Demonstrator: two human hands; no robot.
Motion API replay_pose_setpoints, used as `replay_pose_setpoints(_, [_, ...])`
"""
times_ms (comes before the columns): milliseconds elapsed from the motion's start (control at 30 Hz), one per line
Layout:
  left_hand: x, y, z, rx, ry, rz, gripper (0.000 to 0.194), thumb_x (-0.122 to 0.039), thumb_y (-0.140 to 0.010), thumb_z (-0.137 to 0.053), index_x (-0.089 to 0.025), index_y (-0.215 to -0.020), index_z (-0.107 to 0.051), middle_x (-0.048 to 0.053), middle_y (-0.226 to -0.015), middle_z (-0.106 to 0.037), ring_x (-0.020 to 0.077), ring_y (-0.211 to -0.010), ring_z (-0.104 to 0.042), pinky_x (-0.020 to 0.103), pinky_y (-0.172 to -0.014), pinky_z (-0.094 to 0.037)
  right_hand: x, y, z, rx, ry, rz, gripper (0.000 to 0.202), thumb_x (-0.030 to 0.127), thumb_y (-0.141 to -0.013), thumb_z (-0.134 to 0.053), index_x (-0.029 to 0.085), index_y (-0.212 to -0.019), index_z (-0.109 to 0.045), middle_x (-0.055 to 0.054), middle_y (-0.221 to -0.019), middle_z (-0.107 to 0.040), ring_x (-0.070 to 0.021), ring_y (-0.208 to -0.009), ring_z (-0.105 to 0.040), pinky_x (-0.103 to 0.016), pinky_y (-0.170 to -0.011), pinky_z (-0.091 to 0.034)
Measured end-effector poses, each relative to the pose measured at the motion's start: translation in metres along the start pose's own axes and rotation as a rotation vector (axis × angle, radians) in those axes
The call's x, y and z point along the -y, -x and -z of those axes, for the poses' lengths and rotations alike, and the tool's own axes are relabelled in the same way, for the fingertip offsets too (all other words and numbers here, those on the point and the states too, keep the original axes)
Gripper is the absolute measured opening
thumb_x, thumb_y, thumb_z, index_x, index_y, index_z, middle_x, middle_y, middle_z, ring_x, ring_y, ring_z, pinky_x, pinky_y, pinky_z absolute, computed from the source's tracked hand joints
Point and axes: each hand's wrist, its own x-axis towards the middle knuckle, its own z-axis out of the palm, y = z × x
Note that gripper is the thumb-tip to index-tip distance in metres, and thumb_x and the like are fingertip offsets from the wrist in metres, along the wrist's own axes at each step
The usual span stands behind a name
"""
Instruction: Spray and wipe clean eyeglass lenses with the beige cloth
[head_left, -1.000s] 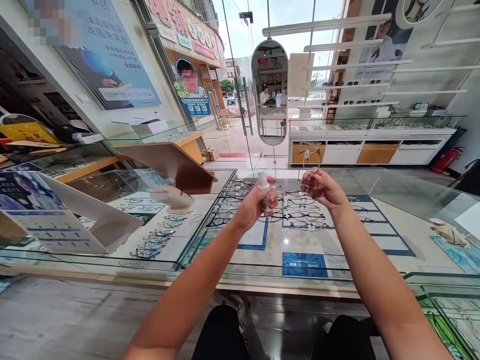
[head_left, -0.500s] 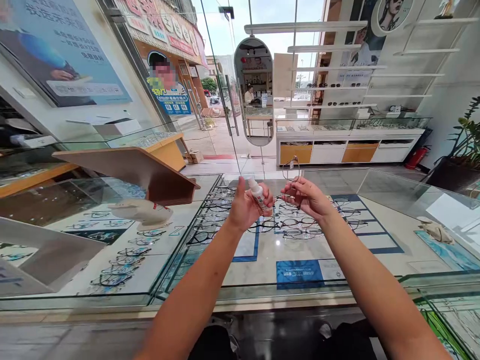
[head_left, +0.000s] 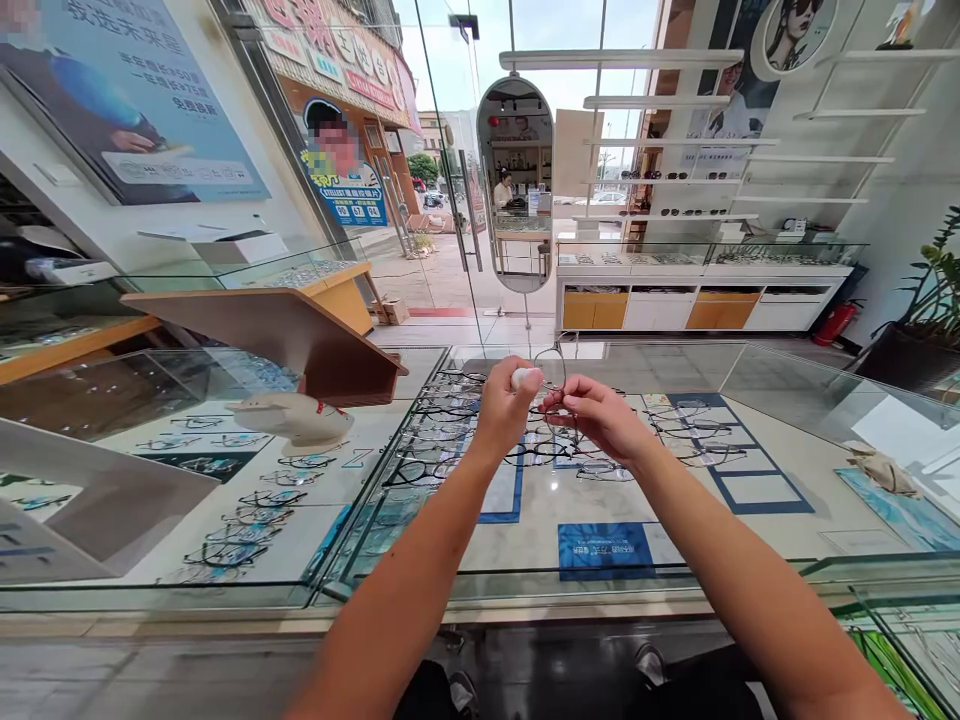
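My left hand [head_left: 504, 405] is wrapped round a small white bottle [head_left: 520, 377], whose top shows by the thumb, close to the lenses. Just to the right, my right hand [head_left: 596, 415] pinches a thin-rimmed pair of glasses [head_left: 553, 368] by its frame, the lenses raised upright. Both hands are above a glass counter [head_left: 540, 510]. Beneath them lie rows of glasses [head_left: 420, 470], with more pairs [head_left: 701, 430] on the right over a blue-edged sheet.
A brown stand [head_left: 300, 335] and a beige hand-shaped display [head_left: 296, 418] are at the left. A blue card [head_left: 604, 550] lies near the front edge. An oval mirror [head_left: 515, 190] hangs ahead, reflecting a person. A plant [head_left: 937, 285] stands far right.
My hands have come closer together. The bottle has tilted so its top is beside the glasses, and my left thumb has moved onto it. The glasses have shifted left and turned.
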Motion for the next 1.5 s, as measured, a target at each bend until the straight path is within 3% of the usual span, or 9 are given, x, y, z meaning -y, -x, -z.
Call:
replay_pose_setpoints(233, [0.001, 0.0, 0.003, -0.054, -0.095, -0.05, 0.039, -0.062, -0.096, -0.057, -0.024, -0.086, -0.058, 0.004, -0.087, -0.063, 0.0236, -0.089, -0.058, 0.036, -0.078, -0.045, -0.001, -0.001, 0.001, -0.034, 0.03, 0.017, 0.035, 0.045, -0.08, -0.101, 0.025, -0.09, -0.074, -0.001, -0.104, -0.081, -0.0182, -0.107, -0.078, -0.034, -0.101, -0.063])
replay_pose_setpoints(833, [-0.001, 0.003, 0.0, -0.035, -0.154, -0.037, 0.041, -0.064, -0.099, -0.055, -0.026, -0.086, -0.057, 0.004, -0.087, -0.064, 0.026, -0.092, -0.059, 0.039, -0.083, -0.045, -0.002, -0.002, 0.001, -0.069, -0.018, -0.013, 0.039, 0.044, -0.075, -0.104, 0.024, -0.089, -0.073, -0.002, -0.105, -0.08, -0.0195, -0.108, -0.076, -0.036, -0.101, -0.064])
replay_pose_setpoints(1067, [-0.004, 0.008, -0.005, 0.023, -0.238, -0.136, 0.037, -0.059, -0.099, -0.057, -0.026, -0.084, -0.059, 0.006, -0.088, -0.066, 0.028, -0.092, -0.059, 0.043, -0.085, -0.044, 0.004, -0.009, 0.009, -0.129, -0.223, 0.059, 0.034, 0.038, -0.078, -0.101, 0.023, -0.087, -0.072, -0.002, -0.104, -0.081, -0.0195, -0.105, -0.077, -0.035, -0.098, -0.067])
replay_pose_setpoints(1300, [-0.005, 0.013, -0.011, 0.139, -0.356, -0.182, 0.028, -0.052, -0.095, -0.062, -0.025, -0.086, -0.061, 0.007, -0.09, -0.066, 0.0297, -0.092, -0.056, 0.044, -0.084, -0.042, 0.006, -0.009, 0.012, -0.152, -0.194, 0.089, 0.025, 0.037, -0.085, -0.094, 0.024, -0.091, -0.074, -0.003, -0.105, -0.081, -0.022, -0.11, -0.077, -0.029, -0.083, -0.067])
replay_pose_setpoints(1367, [-0.006, 0.013, -0.01, 0.155, -0.34, -0.178, 0.029, -0.052, -0.097, -0.061, -0.025, -0.086, -0.061, 0.007, -0.09, -0.066, 0.0293, -0.092, -0.056, 0.043, -0.084, -0.042, 0.006, -0.008, 0.011, -0.138, -0.188, 0.101, 0.025, 0.038, -0.086, -0.094, 0.024, -0.09, -0.073, -0.003, -0.106, -0.081, -0.0208, -0.109, -0.077, -0.028, -0.082, -0.067])
replay_pose_setpoints(1500, [-0.004, 0.009, -0.005, 0.089, -0.139, -0.074, 0.042, -0.063, -0.102, -0.055, -0.024, -0.088, -0.06, 0.004, -0.087, -0.062, 0.0247, -0.086, -0.055, 0.039, -0.08, -0.043, 0.008, -0.007, 0.01, -0.124, -0.223, 0.087, 0.025, 0.037, -0.085, -0.095, 0.024, -0.092, -0.075, -0.002, -0.107, -0.082, -0.0196, -0.109, -0.078, -0.032, -0.095, -0.068])
